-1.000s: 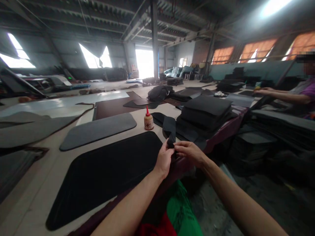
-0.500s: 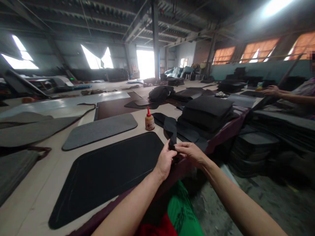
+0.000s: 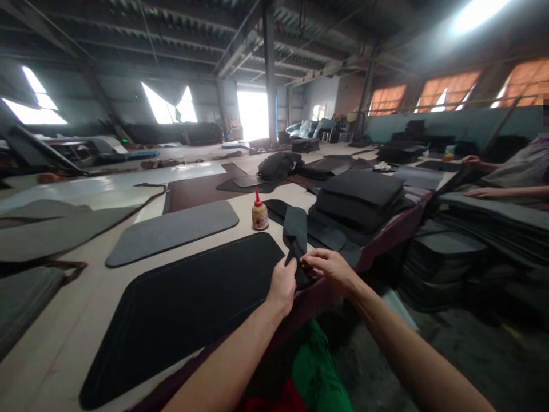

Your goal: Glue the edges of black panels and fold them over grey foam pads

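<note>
A long black strip of flexible sheet material (image 3: 295, 224) lies partly on the table, its near end raised between my hands. My left hand (image 3: 283, 286) grips the strip's left side, thumb on top. Opposite it, the thumb and fingers of my right hand (image 3: 330, 269) pinch the strip's right edge. Left of my hands lies a large black mat (image 3: 189, 303) with rounded corners and a stitch-like line along its edge. A glue bottle (image 3: 259, 214) with a red nozzle stands upright just beyond that mat.
A grey mat (image 3: 174, 232) lies behind the black one. To the right rises a stack of black sheets (image 3: 360, 194) near the table's edge. Further right are piles of dark mats (image 3: 446, 252) and a co-worker's hand (image 3: 484, 193). Grey sheets (image 3: 55, 229) lie at the left.
My hands have moved slightly apart, and the strip between them now shows more of its surface, opened flatter. The co-worker's hands have shifted, one now resting lower on a pile.
</note>
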{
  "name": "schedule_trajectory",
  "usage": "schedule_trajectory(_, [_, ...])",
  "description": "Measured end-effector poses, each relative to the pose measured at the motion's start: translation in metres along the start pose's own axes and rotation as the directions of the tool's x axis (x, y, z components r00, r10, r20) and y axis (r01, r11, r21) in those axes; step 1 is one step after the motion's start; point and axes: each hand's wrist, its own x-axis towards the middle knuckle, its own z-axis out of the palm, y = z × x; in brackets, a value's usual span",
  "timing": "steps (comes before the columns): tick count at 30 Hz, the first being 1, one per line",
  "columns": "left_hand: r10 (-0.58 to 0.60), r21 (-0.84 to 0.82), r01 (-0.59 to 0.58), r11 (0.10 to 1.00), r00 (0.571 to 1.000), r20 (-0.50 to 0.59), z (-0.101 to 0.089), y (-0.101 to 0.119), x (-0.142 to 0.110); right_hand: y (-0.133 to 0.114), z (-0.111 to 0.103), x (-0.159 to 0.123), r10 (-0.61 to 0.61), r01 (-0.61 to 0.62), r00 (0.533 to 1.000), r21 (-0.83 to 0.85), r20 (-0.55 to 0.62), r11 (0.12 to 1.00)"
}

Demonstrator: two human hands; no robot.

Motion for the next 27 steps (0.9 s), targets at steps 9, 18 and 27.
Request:
schedule_trajectory(9, [-0.082, -0.019, 0.080, 0.997, 0.963, -0.257, 0.008, 0.011, 0.000, -0.001, -0.008, -0.019, -0.068, 0.129, 0.936, 0.154, -0.346, 0.980])
schedule_trajectory(18, [-0.108, -0.144, 0.073, 0.987, 0.961, -0.254, 0.027, 0.017, -0.001, 0.021, 0.009, -0.058, 0.076, -0.020, 0.979, 0.283, -0.189, 0.959])
schedule_trajectory(27, [-0.162, -0.090, 0.151, 0.984, 0.976, -0.143, 0.021, 0.018, -0.024, 0.013, 0.004, -0.033, 0.043, 0.077, 0.961, 0.415, -0.272, 0.907])
